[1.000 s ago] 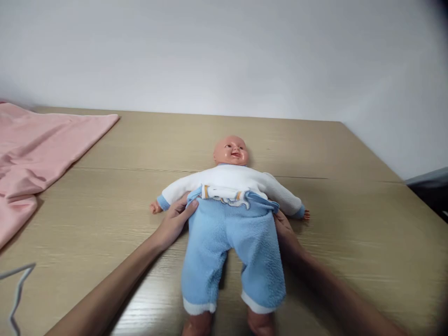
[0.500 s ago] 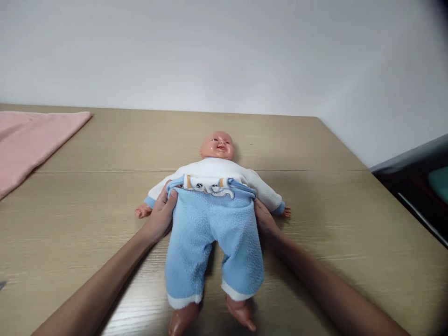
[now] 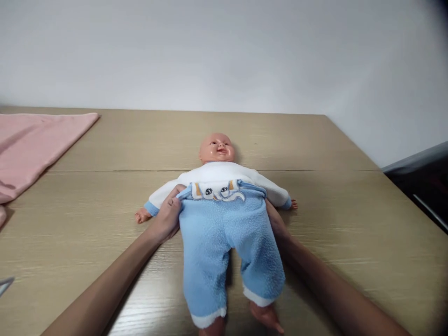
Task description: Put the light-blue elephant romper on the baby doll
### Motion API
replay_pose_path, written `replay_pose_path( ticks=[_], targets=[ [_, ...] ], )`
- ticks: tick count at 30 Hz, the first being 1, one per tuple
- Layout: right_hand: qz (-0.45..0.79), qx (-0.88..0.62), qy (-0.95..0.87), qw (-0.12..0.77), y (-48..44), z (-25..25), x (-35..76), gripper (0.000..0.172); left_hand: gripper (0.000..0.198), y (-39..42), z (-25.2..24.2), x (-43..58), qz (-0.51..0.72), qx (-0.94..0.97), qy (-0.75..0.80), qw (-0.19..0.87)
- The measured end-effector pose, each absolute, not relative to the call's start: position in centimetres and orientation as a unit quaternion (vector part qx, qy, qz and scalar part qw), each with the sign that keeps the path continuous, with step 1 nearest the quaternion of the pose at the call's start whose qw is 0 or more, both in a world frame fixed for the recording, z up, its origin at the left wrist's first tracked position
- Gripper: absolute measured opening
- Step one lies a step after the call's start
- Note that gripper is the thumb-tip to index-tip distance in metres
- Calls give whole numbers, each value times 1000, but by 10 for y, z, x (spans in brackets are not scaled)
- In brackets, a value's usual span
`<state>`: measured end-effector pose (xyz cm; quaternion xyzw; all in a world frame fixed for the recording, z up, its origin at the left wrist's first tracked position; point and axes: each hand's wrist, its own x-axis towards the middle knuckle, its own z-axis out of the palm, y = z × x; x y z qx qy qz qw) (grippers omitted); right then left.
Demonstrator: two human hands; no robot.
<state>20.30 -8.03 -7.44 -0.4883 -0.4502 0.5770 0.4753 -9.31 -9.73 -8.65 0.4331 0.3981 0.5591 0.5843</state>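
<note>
A baby doll point(image 3: 217, 148) lies on its back on the wooden table point(image 3: 105, 205), head away from me. It wears a white top point(image 3: 224, 173) with blue cuffs and fluffy light-blue trousers point(image 3: 227, 242). My left hand point(image 3: 167, 215) pinches the trousers' waistband at the doll's left-hand side, fingers closed on the fabric. My right hand point(image 3: 276, 223) lies against the other side of the waist, mostly hidden behind the trousers, so its fingers do not show. The doll's bare feet point(image 3: 266, 317) stick out at the bottom edge.
A pink cloth point(image 3: 31, 144) lies spread at the table's far left. A grey-white wall stands behind the table. A dark object point(image 3: 423, 182) sits beyond the table's right edge. A thin grey thing point(image 3: 5, 285) pokes in at the left edge.
The trousers' waistband has come higher up the doll's belly, uncovering the elephant picture on the top. Both hands stayed at the waist. The view shifted slightly.
</note>
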Motion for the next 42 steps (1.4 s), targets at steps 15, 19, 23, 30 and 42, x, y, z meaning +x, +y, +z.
replay_pose_path(
  ticks=[15, 19, 23, 30, 42],
  targets=[
    [526, -450, -587, 419, -65, -34, 223, 27, 41, -97, -42, -114, 452, 535, 448, 555],
    [470, -451, -623, 433, -46, -23, 213, 35, 41, -88, -41, -107, 481, 572, 446, 493],
    [454, -448, -638, 432, -41, -24, 205, 37, 36, -83, -45, -104, 495, 594, 461, 435],
    [427, -397, -777, 238, -44, -14, 214, 31, 32, -73, -22, -112, 344, 704, 436, 443],
    [380, -496, -714, 316, -33, -50, 211, 41, 38, -46, -23, -107, 311, 704, 451, 452]
  ],
)
